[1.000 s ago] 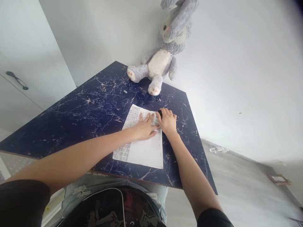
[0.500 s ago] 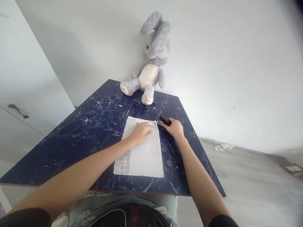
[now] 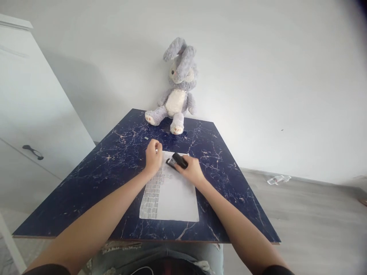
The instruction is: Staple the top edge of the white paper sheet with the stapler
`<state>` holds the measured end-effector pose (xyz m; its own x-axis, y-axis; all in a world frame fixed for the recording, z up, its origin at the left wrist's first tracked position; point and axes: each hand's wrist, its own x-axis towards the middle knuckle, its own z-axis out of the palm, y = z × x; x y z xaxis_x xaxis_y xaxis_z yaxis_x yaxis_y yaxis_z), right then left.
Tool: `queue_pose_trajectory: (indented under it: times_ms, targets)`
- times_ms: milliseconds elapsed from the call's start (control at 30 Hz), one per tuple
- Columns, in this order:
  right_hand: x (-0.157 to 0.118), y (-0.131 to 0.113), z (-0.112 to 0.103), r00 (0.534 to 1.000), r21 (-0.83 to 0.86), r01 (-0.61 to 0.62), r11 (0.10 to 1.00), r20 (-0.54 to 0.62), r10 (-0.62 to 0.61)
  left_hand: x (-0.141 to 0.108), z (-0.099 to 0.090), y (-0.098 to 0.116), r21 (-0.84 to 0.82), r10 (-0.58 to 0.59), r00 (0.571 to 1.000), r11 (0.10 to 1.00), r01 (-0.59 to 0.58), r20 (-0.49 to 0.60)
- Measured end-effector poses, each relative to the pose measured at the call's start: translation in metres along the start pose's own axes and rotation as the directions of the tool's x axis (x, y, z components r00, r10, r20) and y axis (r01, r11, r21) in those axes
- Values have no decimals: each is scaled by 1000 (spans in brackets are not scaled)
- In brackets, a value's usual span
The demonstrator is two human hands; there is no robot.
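Observation:
A sheet of paper (image 3: pixel 177 202), with a printed strip down its left side, lies flat on the blue marbled table. My left hand (image 3: pixel 153 157) is closed at the sheet's top left corner, and a bit of white shows between its fingers, seemingly the corner of the paper. Over the upper part of the sheet, my right hand (image 3: pixel 194 170) grips a black stapler (image 3: pixel 180 161). The stapler's jaws point left toward my left hand and stand apart. Whether its lower jaw touches the paper I cannot tell.
A grey plush rabbit (image 3: pixel 178 101) sits at the table's far edge against the wall. On the tabletop (image 3: pixel 94 191) a small pale scrap (image 3: pixel 146 138) lies left of the rabbit's foot. A white cabinet (image 3: pixel 34 95) stands at left; a clear plastic bottle (image 3: pixel 278 179) lies on the floor at right.
My right hand has carried the stapler leftward from the sheet's top right corner. My left hand, earlier flat on the paper, has moved left to the top left corner and closed.

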<state>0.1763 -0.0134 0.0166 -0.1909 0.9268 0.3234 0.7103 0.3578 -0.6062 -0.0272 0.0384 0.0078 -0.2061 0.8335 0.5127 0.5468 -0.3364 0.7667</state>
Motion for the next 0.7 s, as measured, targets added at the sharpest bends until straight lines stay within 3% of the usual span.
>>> queue_pose_trajectory:
  times_ms: [133,200,267,433,533,700]
  targets:
    - [-8,-22,12,961,63,161,985,219,-171,35,-30,-34,359,42,999,933,-38,-4]
    - [-8,-23,7,937,9,171,985,308,-165,43,-37,-51,505,-53,998,862,36,19]
    - [-6,-19,-4,920,-53,150,987,374,-120,43,-38,-62,593,-128,985,804,35,115]
    - [1,10,-48,854,-95,76,993,519,-16,37,-27,-74,669,-172,912,731,-135,372]
    - [4,38,-80,791,-125,4,992,608,73,38,-25,-76,684,-191,892,711,-162,410]
    - [3,78,-122,767,-173,-69,982,620,163,39,-25,-77,686,-173,905,710,-160,390]
